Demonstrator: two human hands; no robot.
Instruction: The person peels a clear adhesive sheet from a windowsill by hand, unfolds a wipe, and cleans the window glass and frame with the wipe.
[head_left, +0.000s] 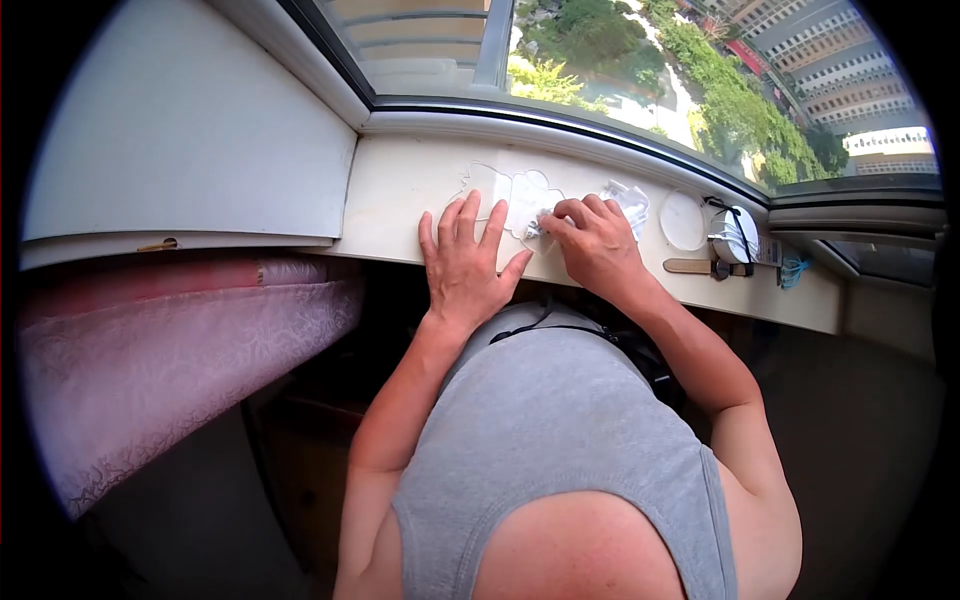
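My left hand (465,255) lies with fingers spread on the windowsill, its fingertips on the near-left part of a clear, scallop-edged sheet (527,200). My right hand (598,243) is closed in a pinch at the sheet's right side. Between its thumb and fingers sits a small crumpled whitish piece (536,229), pressed against the sheet; its material is hard to make out. Just beyond the right hand, a crumpled white wrapper or cloth (630,205) rests on the sill, partly hidden by the fingers.
Further right on the windowsill (390,190) are a round pale disc (683,220), a white round object with a black cord (738,235), a brown-strapped watch (700,267) and a blue string bundle (793,271). The window frame (600,140) borders the sill; pink fabric (190,350) hangs left.
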